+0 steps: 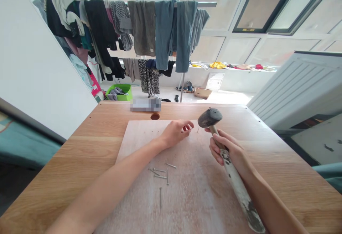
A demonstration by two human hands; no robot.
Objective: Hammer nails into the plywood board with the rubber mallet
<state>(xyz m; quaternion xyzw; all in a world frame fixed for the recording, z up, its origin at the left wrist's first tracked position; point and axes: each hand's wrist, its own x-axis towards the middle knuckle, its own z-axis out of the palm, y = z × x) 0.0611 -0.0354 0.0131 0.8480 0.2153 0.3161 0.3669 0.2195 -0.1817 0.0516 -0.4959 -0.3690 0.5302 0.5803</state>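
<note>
My right hand [227, 150] is closed round the pale, paint-flecked handle of a mallet [210, 117], whose dark head is raised over the far part of a worn wooden board [187, 191]. My left hand [176, 131] rests on the board to the left of the mallet head, fingers curled loosely near a small nail [198, 130] that stands upright in the board. I cannot make out whether the fingertips hold anything. Several loose nails [161, 172] lie on the board near my left forearm.
The board lies on a wooden table [294, 177] with a round hole [155, 116] near its far edge. Beyond it stand a rack of hanging clothes [149, 31], a green basket [120, 92] and a cardboard box [202, 92] on the floor. A white panel [299, 88] leans at right.
</note>
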